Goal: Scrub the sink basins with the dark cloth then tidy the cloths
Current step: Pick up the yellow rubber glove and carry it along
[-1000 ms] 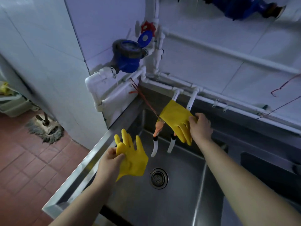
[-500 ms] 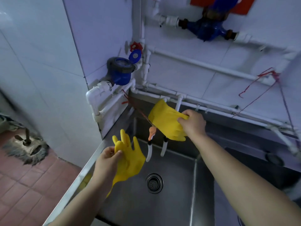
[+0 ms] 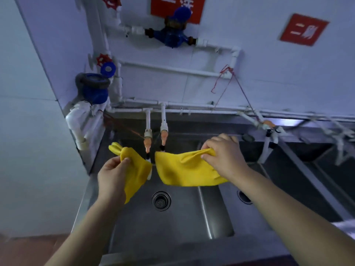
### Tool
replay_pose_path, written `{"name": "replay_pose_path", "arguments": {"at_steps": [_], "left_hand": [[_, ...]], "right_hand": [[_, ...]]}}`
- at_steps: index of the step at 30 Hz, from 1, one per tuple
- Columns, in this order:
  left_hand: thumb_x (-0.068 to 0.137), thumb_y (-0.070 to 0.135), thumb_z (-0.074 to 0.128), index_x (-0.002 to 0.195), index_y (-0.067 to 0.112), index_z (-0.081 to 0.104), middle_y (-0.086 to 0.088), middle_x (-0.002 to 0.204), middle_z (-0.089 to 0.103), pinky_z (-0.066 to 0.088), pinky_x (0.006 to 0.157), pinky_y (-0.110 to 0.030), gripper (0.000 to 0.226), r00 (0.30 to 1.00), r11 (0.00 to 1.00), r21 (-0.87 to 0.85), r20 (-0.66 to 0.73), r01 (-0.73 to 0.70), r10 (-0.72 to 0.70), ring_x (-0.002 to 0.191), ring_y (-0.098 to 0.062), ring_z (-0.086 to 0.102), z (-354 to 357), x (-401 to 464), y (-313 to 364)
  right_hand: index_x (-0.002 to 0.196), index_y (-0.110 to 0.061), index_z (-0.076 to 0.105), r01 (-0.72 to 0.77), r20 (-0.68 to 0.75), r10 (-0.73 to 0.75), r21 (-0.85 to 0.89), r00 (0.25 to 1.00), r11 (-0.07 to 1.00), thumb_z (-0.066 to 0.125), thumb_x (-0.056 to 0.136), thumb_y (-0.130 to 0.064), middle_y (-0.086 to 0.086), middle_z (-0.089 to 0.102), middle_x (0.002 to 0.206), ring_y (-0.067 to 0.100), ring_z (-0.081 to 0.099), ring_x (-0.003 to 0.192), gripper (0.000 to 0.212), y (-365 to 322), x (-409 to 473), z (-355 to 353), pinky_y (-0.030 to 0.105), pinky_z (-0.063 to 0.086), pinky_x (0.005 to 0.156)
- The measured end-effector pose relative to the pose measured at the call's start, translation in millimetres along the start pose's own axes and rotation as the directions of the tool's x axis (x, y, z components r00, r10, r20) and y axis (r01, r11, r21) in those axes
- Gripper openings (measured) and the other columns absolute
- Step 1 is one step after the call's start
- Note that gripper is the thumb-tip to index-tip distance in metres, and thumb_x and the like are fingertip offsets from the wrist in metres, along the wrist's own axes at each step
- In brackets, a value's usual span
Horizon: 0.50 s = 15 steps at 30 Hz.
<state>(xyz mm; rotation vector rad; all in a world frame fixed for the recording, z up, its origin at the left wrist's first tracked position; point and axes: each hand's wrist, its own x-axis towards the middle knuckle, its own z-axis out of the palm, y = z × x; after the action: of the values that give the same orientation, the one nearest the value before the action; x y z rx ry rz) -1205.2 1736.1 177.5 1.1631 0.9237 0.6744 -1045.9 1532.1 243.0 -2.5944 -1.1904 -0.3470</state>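
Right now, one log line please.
left hand: holds glove | right hand: holds second glove | both over sink | dark cloth: unseen

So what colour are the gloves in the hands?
Yellow, both gloves; the head view shows it.

Bare forearms, no sleeves visible.

A: Left hand (image 3: 113, 172)?
B: Raised, forearm bare, thumb and fingers pinched on a yellow rubber glove (image 3: 135, 169).
A: Right hand (image 3: 223, 155)?
B: Extended further forward, knuckles up, fingers clenched on bunched edge of a second yellow rubber glove (image 3: 184, 170). Both arms outstretched, hands apart.
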Motion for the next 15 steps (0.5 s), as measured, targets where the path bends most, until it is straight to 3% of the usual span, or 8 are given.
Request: {"name": "replay_pose_path", "arguments": {"at_steps": [4,6,10,15], "left_hand": [[0.089,0.019,0.063,0.074,0.019,0.06,-0.005,0.077,0.062,0.05,0.071,-0.044,0.015,0.977,0.999,0.047,0.213,0.0,-0.01,0.078,-0.023,0.057,40,-23,-15],[0.088,0.018,0.064,0.074,0.019,0.062,-0.004,0.076,0.062,0.046,0.071,-0.039,0.014,0.931,0.99,0.133,0.365,-0.046,-0.006,0.076,-0.02,0.055,67,-42,-26],[0.087,0.008,0.064,0.077,0.015,0.066,-0.004,0.07,0.065,0.044,0.063,-0.03,0.012,0.735,0.971,0.211,0.675,-0.113,-0.061,0.066,-0.015,0.056,121,-95,-49],[0.089,0.009,0.061,0.084,0.011,0.07,-0.008,0.075,0.07,0.047,0.066,-0.032,0.011,0.514,0.971,0.231,0.841,-0.057,-0.17,0.07,-0.017,0.061,172,-155,-78]], "right_hand": [[0.083,-0.03,0.067,-0.005,0.141,0.01,-0.03,0.99,1.0,0.06,0.074,-0.039,-0.012,0.063,0.086,0.015,0.049,0.097,0.015,10,-50,-21,0.031,0.022,0.083],[0.083,-0.03,0.069,-0.002,0.178,0.008,-0.034,0.984,0.999,0.06,0.072,-0.038,-0.012,0.063,0.086,0.015,0.049,0.096,0.017,19,-74,-29,0.031,0.023,0.082],[0.084,-0.029,0.07,-0.073,0.165,0.077,-0.031,0.983,0.997,0.067,0.073,-0.035,-0.011,0.063,0.088,0.014,0.049,0.097,0.013,44,-118,-37,0.034,0.026,0.087],[0.081,-0.028,0.071,-0.226,0.099,0.227,-0.027,0.969,0.974,0.068,0.069,-0.034,-0.01,0.063,0.084,0.017,0.051,0.095,0.013,87,-168,-46,0.037,0.029,0.088]]}}
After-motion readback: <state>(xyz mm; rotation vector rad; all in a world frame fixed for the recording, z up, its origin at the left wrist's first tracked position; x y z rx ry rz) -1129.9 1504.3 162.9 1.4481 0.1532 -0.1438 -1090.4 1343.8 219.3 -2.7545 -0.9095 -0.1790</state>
